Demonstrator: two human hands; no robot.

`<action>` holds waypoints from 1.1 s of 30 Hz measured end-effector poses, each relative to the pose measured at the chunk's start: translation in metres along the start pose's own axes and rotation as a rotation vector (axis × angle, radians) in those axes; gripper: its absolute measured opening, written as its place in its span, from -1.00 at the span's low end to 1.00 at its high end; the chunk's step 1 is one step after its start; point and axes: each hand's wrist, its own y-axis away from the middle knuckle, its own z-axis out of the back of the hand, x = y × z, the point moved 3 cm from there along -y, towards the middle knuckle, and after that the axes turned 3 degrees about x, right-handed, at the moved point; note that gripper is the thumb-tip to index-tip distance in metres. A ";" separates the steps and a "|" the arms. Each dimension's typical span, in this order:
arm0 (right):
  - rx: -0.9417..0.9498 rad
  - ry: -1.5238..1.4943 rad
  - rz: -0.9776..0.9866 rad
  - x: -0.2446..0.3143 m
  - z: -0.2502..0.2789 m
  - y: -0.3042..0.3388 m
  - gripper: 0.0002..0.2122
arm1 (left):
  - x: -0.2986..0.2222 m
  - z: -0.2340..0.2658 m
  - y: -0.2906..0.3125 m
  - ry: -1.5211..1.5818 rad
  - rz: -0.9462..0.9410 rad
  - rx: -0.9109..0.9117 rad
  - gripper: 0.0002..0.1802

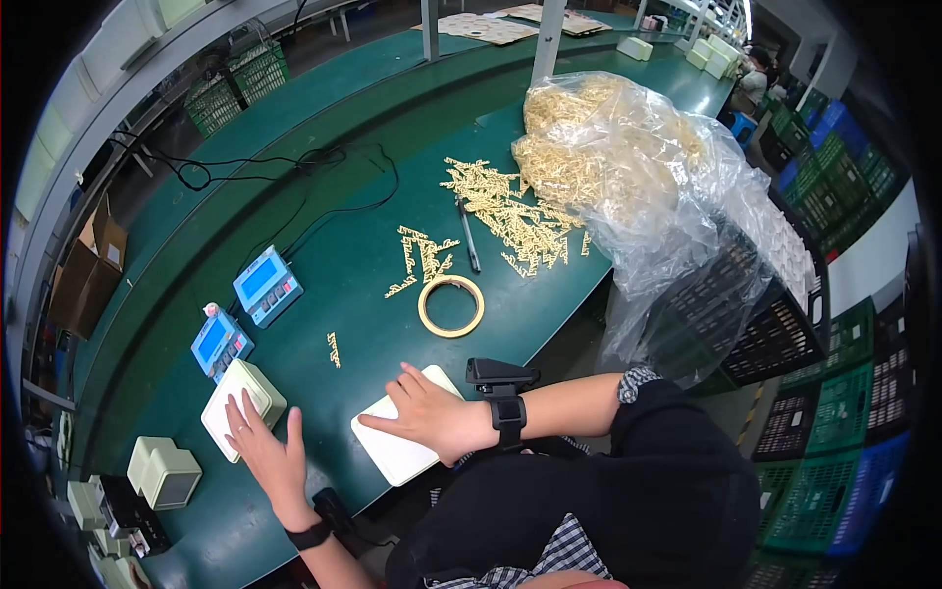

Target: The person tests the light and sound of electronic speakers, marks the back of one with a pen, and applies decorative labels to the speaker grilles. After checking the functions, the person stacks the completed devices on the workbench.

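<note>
gold pcs (561,162) in bag (677,182), LH (265,450) at box (235,379)

Two bare hands are counted: one left hand (260,454), one right hand (424,420). One flat white rounded rectangular panel (394,459) is logged, plus two cream boxy cases (214,417) (157,469); further left, overlapping cases can't be counted reliably. Two blue boxy devices with screens (265,287) (218,346) are tallied. One yellowish tape ring (451,333), one slim dark pen (468,236) and one big clear plastic bag (648,177) are noted. Gold script-shaped pieces (515,224): one lies alone, two loose clusters, too many to be counted.
</note>
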 end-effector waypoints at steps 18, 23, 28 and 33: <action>-0.303 -0.119 -0.110 -0.024 -0.001 -0.023 0.16 | 0.048 0.035 0.057 0.314 0.041 0.357 -0.27; -0.289 -0.129 -0.116 -0.024 0.000 -0.025 0.16 | 0.033 0.037 0.063 0.248 0.197 0.223 -0.12; -0.290 -0.116 -0.125 -0.024 0.001 -0.026 0.16 | 0.021 0.010 0.055 -0.189 0.276 0.181 0.01; -0.287 -0.123 -0.122 -0.024 -0.001 -0.025 0.16 | 0.025 0.005 0.049 -0.092 0.285 0.212 0.09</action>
